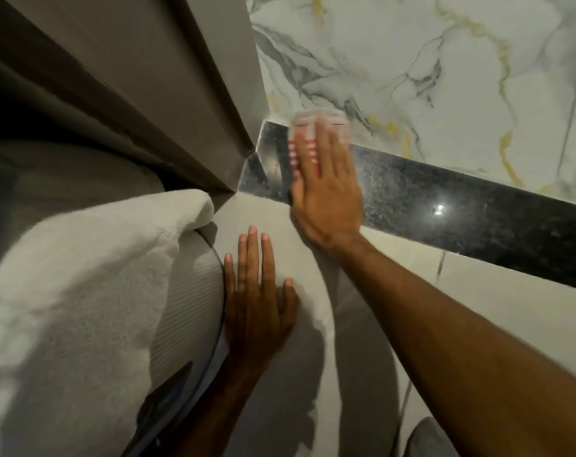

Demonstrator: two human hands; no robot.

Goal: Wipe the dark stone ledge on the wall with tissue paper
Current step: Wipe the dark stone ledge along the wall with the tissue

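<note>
Most of the dark stone ledge (445, 189) is seemingly waiting, rightward of the right hand (326, 196), whose straight fingers (323, 143) are pressing tissue paper (308, 118) onto it.

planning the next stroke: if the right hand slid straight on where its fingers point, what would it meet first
Probably the marble wall: the right hand lies flat on the tissue on the ledge, fingers aimed at the wall just past it. Depth is unclear.

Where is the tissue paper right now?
Head view, upper centre: the tissue paper is pressed under the fingers of the right hand on the dark stone ledge, near its left end.
</note>
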